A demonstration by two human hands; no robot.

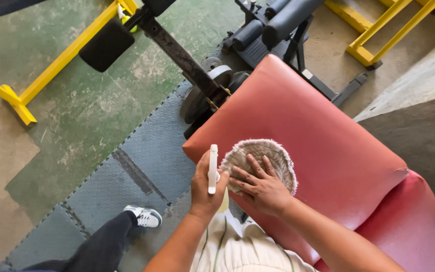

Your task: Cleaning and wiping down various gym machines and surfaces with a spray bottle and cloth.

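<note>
The left hand [206,184] is clenched around a white spray bottle [213,169], probably its trigger head. Just beside it, the right hand [261,187] presses flat, fingers spread, on a frayed round cloth [273,153] on the red padded bench [323,136]. No wet streaks show, so most of the pad looks unwiped.

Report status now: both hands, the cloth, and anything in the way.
Left hand grips white spray bottle. Right hand flat on round frayed cloth, on red padded bench. Nothing blocking.

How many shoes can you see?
1. A white shoe is on the grey floor mat, at the bottom left, left of the left hand holding a spray bottle. The other shoe may be out of view.
</note>
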